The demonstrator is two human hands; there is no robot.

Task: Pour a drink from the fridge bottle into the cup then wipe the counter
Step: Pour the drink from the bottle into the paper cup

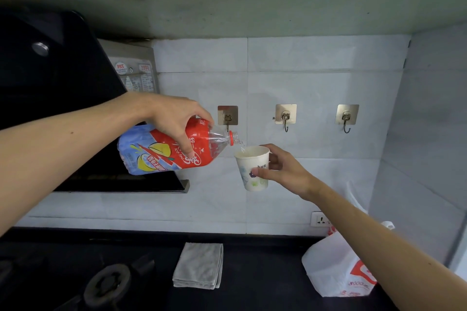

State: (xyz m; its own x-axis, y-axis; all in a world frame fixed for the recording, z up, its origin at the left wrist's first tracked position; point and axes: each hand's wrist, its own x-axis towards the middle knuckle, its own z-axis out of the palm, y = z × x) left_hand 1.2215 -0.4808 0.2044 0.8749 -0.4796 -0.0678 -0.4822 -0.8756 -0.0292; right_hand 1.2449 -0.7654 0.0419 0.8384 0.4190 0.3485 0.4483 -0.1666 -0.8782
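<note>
Fingers (188, 151) of L hand (174, 118) wrapped round tilted red-and-blue plastic ice-tea bottle (156, 156), mouth just over flimsy white paper cup (252, 161); R hand (285, 171) pinching cup mid-wall, prob. crushable, so gentle grip.

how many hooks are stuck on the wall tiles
3, in a row on the wall: left hook just above the bottle, middle hook up and right of the cup, right hook farthest right. The left hand could hide a fourth.
</note>
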